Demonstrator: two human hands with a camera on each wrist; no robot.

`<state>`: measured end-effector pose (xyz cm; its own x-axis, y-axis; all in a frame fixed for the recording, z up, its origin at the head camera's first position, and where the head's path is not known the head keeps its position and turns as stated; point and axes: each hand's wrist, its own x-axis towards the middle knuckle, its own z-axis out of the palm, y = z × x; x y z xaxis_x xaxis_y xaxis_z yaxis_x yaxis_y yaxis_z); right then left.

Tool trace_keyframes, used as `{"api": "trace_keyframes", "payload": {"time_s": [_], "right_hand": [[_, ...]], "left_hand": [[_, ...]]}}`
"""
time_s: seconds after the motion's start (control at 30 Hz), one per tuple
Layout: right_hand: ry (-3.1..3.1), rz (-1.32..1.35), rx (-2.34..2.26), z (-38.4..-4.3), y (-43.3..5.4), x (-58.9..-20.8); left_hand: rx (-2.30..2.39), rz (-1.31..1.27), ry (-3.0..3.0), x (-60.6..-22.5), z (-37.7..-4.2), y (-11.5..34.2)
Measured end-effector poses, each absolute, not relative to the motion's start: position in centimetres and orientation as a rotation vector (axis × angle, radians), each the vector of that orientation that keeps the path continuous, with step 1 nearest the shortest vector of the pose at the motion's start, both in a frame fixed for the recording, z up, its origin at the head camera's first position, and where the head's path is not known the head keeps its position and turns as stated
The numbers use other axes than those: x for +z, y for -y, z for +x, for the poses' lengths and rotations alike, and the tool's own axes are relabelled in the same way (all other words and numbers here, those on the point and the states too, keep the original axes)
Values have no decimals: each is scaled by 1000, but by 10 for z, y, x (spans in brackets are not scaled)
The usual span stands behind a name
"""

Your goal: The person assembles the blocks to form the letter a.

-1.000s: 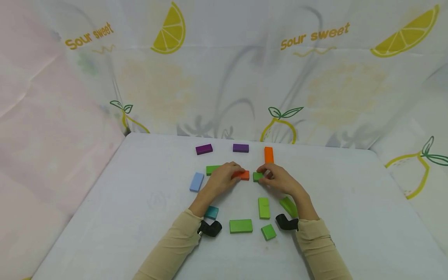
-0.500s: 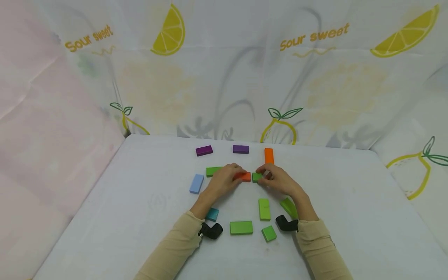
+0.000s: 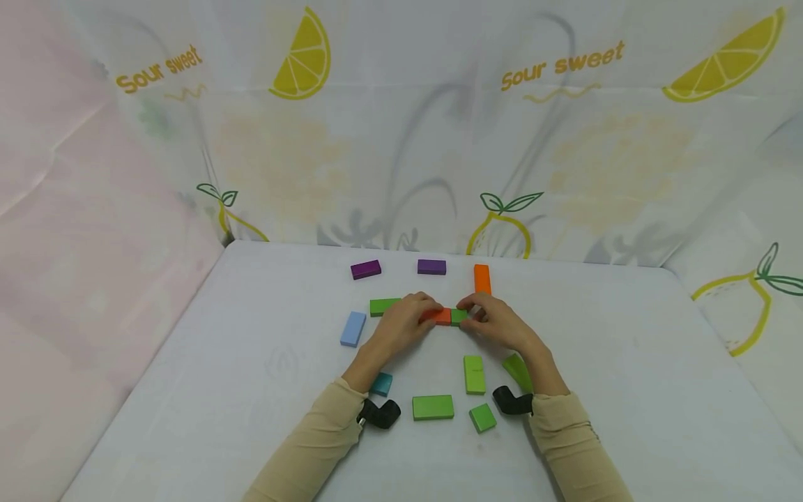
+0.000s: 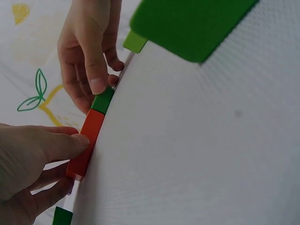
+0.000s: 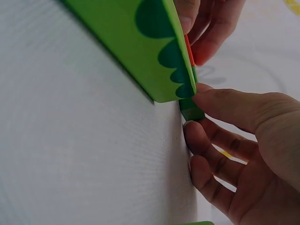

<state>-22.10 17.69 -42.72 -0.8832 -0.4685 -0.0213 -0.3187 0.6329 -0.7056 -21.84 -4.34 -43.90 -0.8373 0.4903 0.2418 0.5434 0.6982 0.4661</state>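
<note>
On the white table my left hand (image 3: pixel 401 322) pinches a red-orange block (image 3: pixel 442 316) between thumb and fingers. A short green block (image 3: pixel 459 317) is pinched in my right hand (image 3: pixel 502 325). The two blocks stand end to end, and the left wrist view shows the red-orange block (image 4: pixel 94 124) meeting the green block (image 4: pixel 102 100) with no gap. In the right wrist view my right thumb and fingertips are at the near end of the green block (image 5: pixel 191 110). Behind my left hand lies a longer green block (image 3: pixel 384 307), partly hidden by it.
Two purple blocks (image 3: pixel 431 267) and an orange block (image 3: pixel 482 277) lie farther back. A light blue block (image 3: pixel 353 329) is at left, a teal one (image 3: pixel 381 384) by my left wrist. Several green blocks (image 3: pixel 433 407) lie nearer, one curved (image 3: pixel 517 371) beside my right forearm.
The red-orange block has slid slightly right and the short green block slightly left, closing the gap between them. Both hands keep their grips; the other blocks stay put.
</note>
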Motion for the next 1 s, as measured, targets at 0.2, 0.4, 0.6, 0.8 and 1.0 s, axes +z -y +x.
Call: {"api": "trace_keyframes", "payload": {"time_s": [0.2,0.4,0.6,0.8,1.0], "right_hand": [[-2659,-645,-1088,-220,-177,-427],[-2666,-647,-1081,-222,-177,-428],[-2677,-678,-1077,-222,-176,-429],[-2682,-678,-1074,-221,-175,-429],[-2670,-662,-1113,-221,-175,-428]], "left_hand": [[-824,-849,2798,-439,-218,43],[-804,-845,2798,-438,-217,43],[-798,-855,2792,-439,-217,44],[-788,-858,2790,-439,-217,44],[-798,-857,2811,-437,-217,44]]}}
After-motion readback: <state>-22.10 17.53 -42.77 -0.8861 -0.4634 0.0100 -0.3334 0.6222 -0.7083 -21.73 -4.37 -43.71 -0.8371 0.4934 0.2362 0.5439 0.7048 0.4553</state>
